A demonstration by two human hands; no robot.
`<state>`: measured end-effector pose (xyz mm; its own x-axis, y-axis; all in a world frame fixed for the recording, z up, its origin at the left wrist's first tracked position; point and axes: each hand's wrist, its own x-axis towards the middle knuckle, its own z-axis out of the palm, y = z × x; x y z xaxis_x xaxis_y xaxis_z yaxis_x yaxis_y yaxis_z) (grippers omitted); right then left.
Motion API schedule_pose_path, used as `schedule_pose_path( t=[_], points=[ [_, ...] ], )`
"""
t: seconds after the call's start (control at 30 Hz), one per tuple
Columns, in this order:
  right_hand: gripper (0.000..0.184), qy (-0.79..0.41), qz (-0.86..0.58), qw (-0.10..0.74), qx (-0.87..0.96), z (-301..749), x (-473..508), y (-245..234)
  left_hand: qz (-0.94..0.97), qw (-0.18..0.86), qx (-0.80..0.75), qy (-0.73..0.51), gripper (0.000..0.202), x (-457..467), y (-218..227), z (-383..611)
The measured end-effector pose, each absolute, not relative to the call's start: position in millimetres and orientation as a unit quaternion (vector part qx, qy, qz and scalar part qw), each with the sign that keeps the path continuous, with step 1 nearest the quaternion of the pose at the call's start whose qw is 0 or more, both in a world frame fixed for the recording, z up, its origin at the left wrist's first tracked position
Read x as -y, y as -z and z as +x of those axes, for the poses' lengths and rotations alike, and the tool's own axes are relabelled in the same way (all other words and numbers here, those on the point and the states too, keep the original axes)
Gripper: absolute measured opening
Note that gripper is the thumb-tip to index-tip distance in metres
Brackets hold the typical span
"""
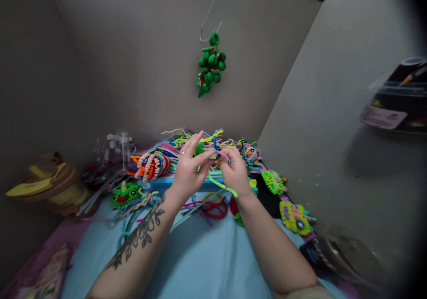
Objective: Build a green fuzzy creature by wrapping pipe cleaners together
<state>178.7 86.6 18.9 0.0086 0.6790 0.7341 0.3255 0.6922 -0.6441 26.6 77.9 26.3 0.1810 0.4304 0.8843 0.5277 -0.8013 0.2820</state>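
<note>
In the middle of the head view, my left hand (191, 170) and my right hand (234, 167) meet above a pile of pipe cleaners. Both pinch a small twisted piece of pipe cleaner (220, 153), pink with a blue stem sticking up. A lime-green pipe cleaner (222, 184) hangs down from between the hands toward my right wrist. My left thumb and index finger are together, while the other fingers are raised; a ring shows on one. My right fingers are curled inward, so part of the piece is hidden.
Loose pipe cleaners (170, 150) fill a blue tray (160, 182) behind my hands. A green figure (126, 195) and a striped fish-like figure (150, 166) lie left; yellow-green figures (295, 217) lie right. A green bundle (212, 63) hangs from a wire on the grey panel.
</note>
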Motion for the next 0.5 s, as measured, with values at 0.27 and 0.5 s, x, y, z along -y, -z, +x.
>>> schedule_pose_path(
  t=[0.27,0.5],
  points=[
    [0.029,-0.438,-0.337,0.619,0.558,184,-99,-12,-0.667,-0.314,0.353,0.576,0.045,-86,-31,13],
    [0.035,-0.456,-0.302,0.675,0.495,179,-105,-10,-0.614,-0.486,0.317,0.535,0.059,-89,-29,14]
  ],
)
